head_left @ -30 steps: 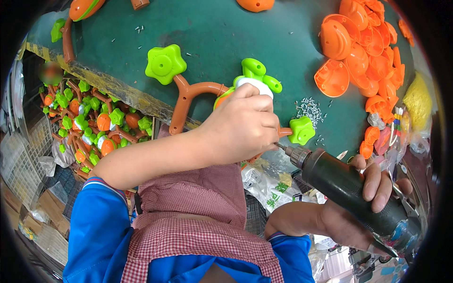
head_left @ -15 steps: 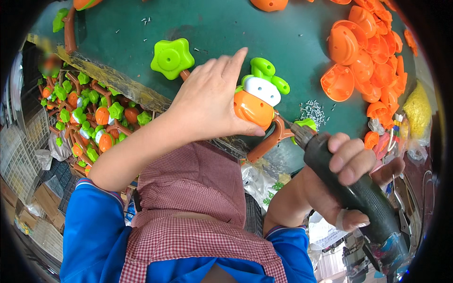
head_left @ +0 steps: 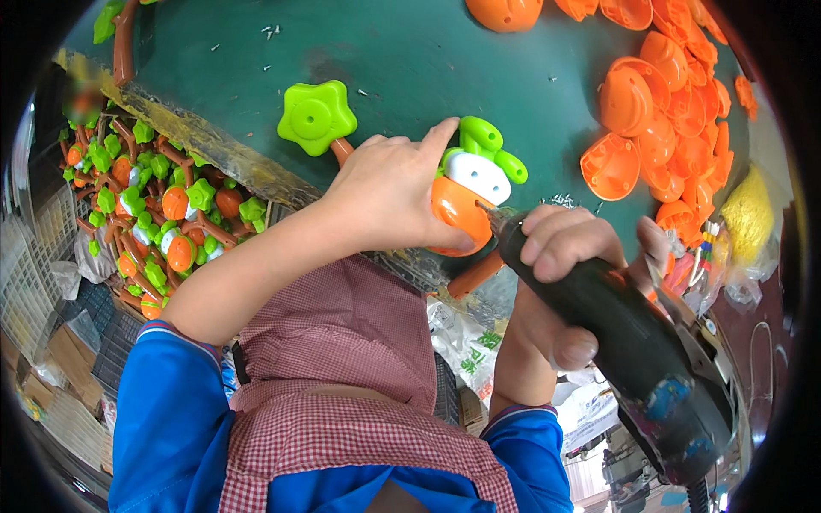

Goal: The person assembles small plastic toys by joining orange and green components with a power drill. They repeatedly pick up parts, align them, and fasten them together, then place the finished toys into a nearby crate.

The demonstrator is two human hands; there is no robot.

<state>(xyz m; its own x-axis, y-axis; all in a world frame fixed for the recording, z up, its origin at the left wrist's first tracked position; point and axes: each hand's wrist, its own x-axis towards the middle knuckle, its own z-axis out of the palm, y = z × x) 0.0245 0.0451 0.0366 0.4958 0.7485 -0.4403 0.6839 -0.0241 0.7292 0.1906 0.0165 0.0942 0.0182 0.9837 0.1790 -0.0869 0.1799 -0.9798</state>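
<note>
My left hand (head_left: 398, 192) grips a plastic toy (head_left: 475, 177) with an orange lower part, a white band with small holes and green lobes on top. The toy lies at the near edge of the green tabletop, and brown branch-like pieces stick out beside it. A green star-shaped piece (head_left: 316, 118) sits on a brown stem by my left wrist. In my right hand (head_left: 581, 274) is a black electric screwdriver (head_left: 611, 333), tilted, its tip against the orange part of the toy. The exact contact point is small and partly hidden by the tool.
Orange plastic shells (head_left: 658, 111) are heaped at the right of the tabletop (head_left: 385, 60). Small screws (head_left: 560, 201) lie past the screwdriver, with several scattered farther back. Below the table's left edge, a pile of similar toys (head_left: 171, 205) fills a container. A yellow bag (head_left: 747, 214) stands far right.
The screwdriver has moved up and left, its tip going from the toy's side onto its orange face. My right hand moved with it. My left hand still holds the toy.
</note>
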